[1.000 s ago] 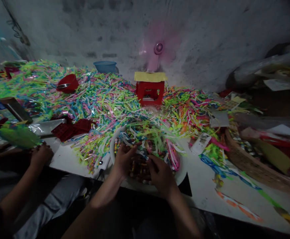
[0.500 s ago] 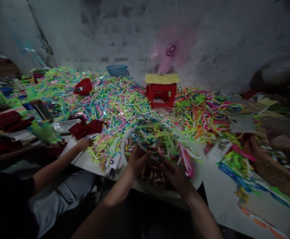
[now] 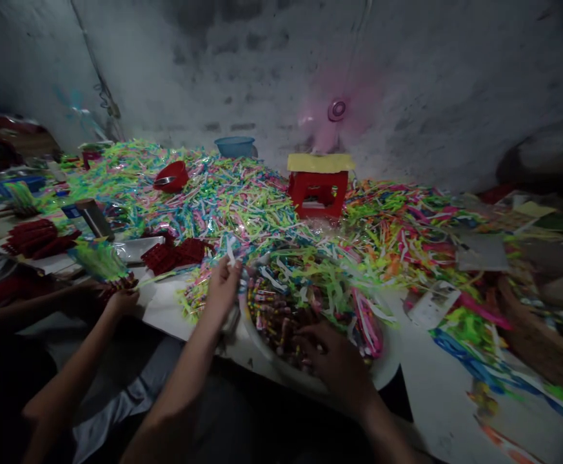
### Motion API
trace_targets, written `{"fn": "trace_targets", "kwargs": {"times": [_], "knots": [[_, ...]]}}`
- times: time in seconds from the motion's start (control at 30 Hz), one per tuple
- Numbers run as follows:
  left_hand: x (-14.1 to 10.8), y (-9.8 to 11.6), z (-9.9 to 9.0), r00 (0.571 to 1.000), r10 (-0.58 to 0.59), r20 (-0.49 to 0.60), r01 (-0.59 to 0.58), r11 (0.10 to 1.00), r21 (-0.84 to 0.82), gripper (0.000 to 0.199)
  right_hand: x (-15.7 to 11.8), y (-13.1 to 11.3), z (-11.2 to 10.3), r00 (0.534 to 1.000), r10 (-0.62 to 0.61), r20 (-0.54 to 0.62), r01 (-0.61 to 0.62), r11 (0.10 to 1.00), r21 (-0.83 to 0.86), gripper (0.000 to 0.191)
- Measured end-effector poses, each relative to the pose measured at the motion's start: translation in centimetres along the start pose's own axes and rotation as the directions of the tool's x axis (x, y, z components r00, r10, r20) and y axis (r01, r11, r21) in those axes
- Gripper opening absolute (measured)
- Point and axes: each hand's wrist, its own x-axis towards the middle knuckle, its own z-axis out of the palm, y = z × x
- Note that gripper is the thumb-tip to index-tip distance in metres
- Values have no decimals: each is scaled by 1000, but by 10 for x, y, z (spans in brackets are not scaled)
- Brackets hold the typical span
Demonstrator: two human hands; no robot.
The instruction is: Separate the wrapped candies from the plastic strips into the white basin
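Note:
My left hand [image 3: 222, 283] is raised at the left rim of a pale round basin [image 3: 258, 343]. Thumb and fingers pinch a white plastic strip [image 3: 231, 249], which stands up above the fingertips. Inside the basin lie many short, striped, coloured stick-like pieces [image 3: 267, 308], with green and white strips [image 3: 320, 270] behind them. Over the basin's front right part, my right hand [image 3: 335, 357] reaches in with curled fingers among the pieces; whatever they grip is too dark to make out. A pink looped bundle [image 3: 368, 325] rests at the basin's right side.
A large heap of coloured strips [image 3: 204, 200] spreads behind the basin. Beyond it stand a red stool [image 3: 317, 206], a spinning pink fan [image 3: 336, 111], a red bowl [image 3: 175, 177] and a blue bowl [image 3: 235, 147]. At left, a co-worker's hand [image 3: 122, 301] holds a green bundle [image 3: 100, 261].
My left hand has moved left and up from the basin's middle, now with a white strip. My right hand stays over the basin. The co-worker's hand has drawn back left to the green bundle.

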Motion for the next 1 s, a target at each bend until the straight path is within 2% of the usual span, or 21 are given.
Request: {"fn": "trace_targets", "kwargs": {"times": [0.03,0.07,0.17,0.23,0.33,0.4,0.47,0.5,0.53,0.63,0.7,0.77,0.87,0.93,1.0], "knots": [[16,-3,-17,1000,14,10,-17,953,301,45,0,-3,2,1000,1,17,1,994,-106,26],[30,-7,-32,998,1,67,-38,837,545,45,1,-6,3,999,9,40,-1,980,-198,23],[57,-18,-57,992,-26,122,-72,674,735,44,4,-12,4,993,63,99,-25,936,-350,25],[61,-22,-55,987,8,160,-129,630,766,44,6,-16,2,988,65,139,-12,936,-352,23],[54,-20,-31,944,97,314,-308,598,740,42,8,-21,-3,978,-9,206,72,952,-297,14],[49,-17,-9,851,156,502,-497,550,671,39,10,-25,-3,979,-27,202,86,952,-293,16],[48,-15,10,717,163,678,-667,445,598,42,13,-31,1,986,34,161,21,944,-329,23],[48,-16,18,663,149,734,-721,391,572,46,15,-35,5,987,80,137,-28,937,-348,26],[49,-17,24,632,132,763,-751,348,562,49,17,-38,9,986,125,114,-75,927,-367,29],[54,-19,31,622,111,775,-764,304,570,48,23,-44,20,983,179,51,-145,906,-397,26],[55,-18,27,609,114,785,-776,289,561,42,23,-44,24,992,121,33,-102,930,-354,19],[54,-13,21,600,121,791,-786,275,554,35,22,-40,23,1000,17,2,-16,970,-241,17],[41,1,11,607,193,771,-788,277,550,25,16,-29,18,986,-58,-155,56,998,-16,21],[26,14,6,610,234,757,-787,288,545,25,12,-23,12,960,0,-280,41,989,141,24],[7,28,5,594,227,772,-798,294,527,27,10,-18,7,931,90,-354,13,960,279,28]]}}
